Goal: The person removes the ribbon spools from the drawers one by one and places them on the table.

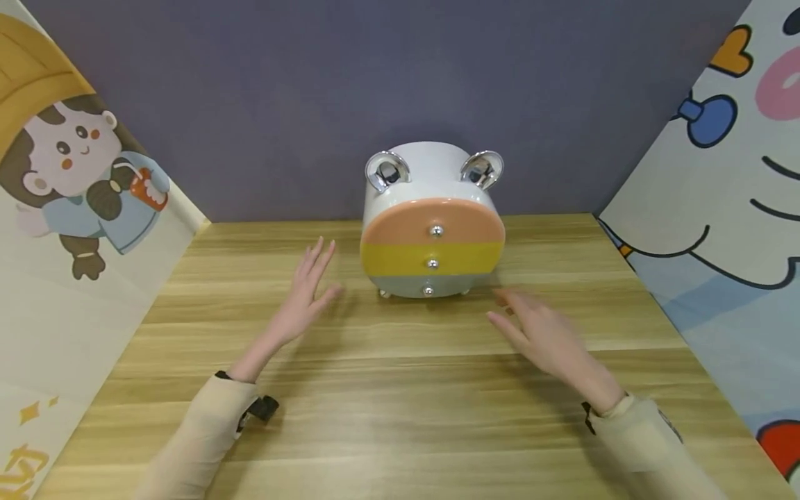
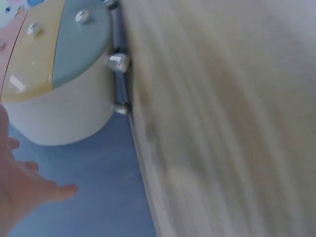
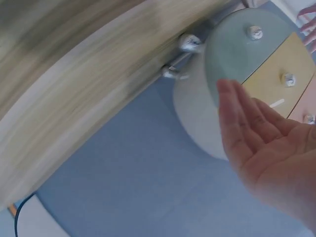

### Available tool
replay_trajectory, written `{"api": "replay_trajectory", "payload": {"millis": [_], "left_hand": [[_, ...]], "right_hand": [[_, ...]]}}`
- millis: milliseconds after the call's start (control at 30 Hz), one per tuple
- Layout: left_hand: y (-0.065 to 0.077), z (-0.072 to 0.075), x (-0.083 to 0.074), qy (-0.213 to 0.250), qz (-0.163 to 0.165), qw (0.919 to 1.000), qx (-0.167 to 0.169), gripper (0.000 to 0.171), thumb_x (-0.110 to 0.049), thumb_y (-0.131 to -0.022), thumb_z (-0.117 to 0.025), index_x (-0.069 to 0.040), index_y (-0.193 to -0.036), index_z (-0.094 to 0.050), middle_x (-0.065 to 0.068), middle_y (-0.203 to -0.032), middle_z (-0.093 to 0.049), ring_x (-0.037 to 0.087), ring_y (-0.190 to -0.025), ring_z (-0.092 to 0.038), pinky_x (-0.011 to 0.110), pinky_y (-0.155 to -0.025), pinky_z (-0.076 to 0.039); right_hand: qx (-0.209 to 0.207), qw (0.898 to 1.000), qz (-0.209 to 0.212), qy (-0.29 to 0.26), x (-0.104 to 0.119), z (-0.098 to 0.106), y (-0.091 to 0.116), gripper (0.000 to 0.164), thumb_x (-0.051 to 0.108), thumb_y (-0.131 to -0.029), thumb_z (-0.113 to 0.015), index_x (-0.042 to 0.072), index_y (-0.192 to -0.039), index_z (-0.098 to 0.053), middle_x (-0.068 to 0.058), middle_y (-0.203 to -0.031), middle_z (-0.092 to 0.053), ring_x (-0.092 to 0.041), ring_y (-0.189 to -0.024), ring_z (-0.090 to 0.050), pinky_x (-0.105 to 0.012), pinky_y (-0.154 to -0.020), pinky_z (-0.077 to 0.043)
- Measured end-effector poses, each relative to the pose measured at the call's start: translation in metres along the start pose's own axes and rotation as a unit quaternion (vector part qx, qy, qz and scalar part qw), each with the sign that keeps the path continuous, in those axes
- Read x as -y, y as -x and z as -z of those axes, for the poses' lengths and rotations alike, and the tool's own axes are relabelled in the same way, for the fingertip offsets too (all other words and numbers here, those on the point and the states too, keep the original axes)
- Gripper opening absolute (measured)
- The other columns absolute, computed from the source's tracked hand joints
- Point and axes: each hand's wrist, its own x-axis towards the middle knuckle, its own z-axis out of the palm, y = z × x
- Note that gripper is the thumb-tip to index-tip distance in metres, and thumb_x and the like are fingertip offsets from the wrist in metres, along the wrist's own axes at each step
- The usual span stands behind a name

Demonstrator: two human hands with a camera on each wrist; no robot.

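A small white drawer cabinet (image 1: 431, 170) with two silver ring ears stands at the back of the wooden table. Its rounded front has three bands, orange, yellow and grey-green, each with a silver knob (image 1: 433, 264). All three drawers sit flush. My left hand (image 1: 303, 298) is off the cabinet's left side, fingers spread, holding nothing. On the other side, my right hand (image 1: 544, 337) hovers near the lower right of the cabinet with fingers extended and slightly bent, also holding nothing. The right wrist view shows its palm and fingers (image 3: 229, 113) overlapping the cabinet's front.
The wooden table (image 1: 400, 417) ends at a grey-blue back panel (image 1: 281, 104) close behind the cabinet. Side panels with cartoon prints (image 1: 81, 160) rise at left and right. Short silver feet (image 2: 118, 61) hold the cabinet above the tabletop.
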Motion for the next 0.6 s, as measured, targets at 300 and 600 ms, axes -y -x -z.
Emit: {"api": "replay_trajectory", "payload": {"millis": [300,600], "left_hand": [[-0.039,0.011,0.008,0.083,-0.023,0.9959,-0.028,0.061,-0.033,-0.107,-0.043,-0.019,-0.160,-0.016,0.006,-0.169,-0.012,0.032,-0.156,-0.013,0.061,-0.122,-0.021],[-0.063,0.013,0.004,0.124,-0.017,0.9916,-0.033,0.062,-0.035,-0.107,-0.042,-0.016,-0.160,-0.016,0.006,-0.169,-0.011,0.030,-0.156,-0.012,0.057,-0.121,-0.027]], "right_hand": [[0.018,0.988,0.019,-0.150,0.026,-0.005,-0.026,0.038,0.034,-0.108,-0.040,0.010,-0.128,-0.062,-0.006,-0.108,-0.074,-0.020,-0.095,-0.071,-0.039,-0.081,-0.058],[0.068,0.949,0.016,-0.309,0.054,-0.014,-0.049,0.041,0.027,-0.110,-0.034,0.000,-0.124,-0.061,-0.014,-0.105,-0.074,-0.028,-0.094,-0.072,-0.029,-0.082,-0.061]]}}
